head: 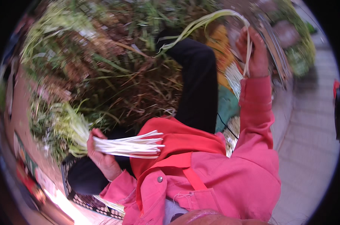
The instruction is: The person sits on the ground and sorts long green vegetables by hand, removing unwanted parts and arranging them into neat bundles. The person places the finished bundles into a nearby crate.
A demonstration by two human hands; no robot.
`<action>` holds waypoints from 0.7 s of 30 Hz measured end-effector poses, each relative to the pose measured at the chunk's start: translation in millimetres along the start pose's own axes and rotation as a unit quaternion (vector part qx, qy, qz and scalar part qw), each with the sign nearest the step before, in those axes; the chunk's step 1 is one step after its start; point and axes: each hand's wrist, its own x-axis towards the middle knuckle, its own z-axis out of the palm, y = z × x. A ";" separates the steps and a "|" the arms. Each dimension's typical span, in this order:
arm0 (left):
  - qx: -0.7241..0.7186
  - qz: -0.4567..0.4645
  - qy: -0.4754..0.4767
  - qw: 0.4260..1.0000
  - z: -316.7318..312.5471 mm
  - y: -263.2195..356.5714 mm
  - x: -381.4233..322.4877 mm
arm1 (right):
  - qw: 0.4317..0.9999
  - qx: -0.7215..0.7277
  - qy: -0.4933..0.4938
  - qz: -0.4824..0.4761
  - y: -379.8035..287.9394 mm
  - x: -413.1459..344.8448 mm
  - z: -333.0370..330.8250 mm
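My left hand (100,153) is closed around a thick bunch of white-stemmed leafy stalks (130,144), which look like blanched chives. Their bare white ends point right over the red apron (181,140), while the yellow-green leaves fan out to the left. Raised at the upper right, my right hand (254,50) grips a few long pale stalks (206,21). These arch leftward, and their leafy tips hang near my dark-trousered knee (195,53). Motion blurs the right hand's fingers.
A large heap of stalks, leaves and dry brown trimmings (125,76) lies before me. More white stalks (234,77) rest by an orange and green sheet (220,53) beneath my right arm. A black plastic crate (88,201) is at lower left. Grey paving (310,118) runs along the right.
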 end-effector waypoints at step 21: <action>-0.151 -0.306 0.113 0.933 -21.0 -24.2 59.8 | 0.802 0.059 0.592 0.051 233.9 -233.6 -327.3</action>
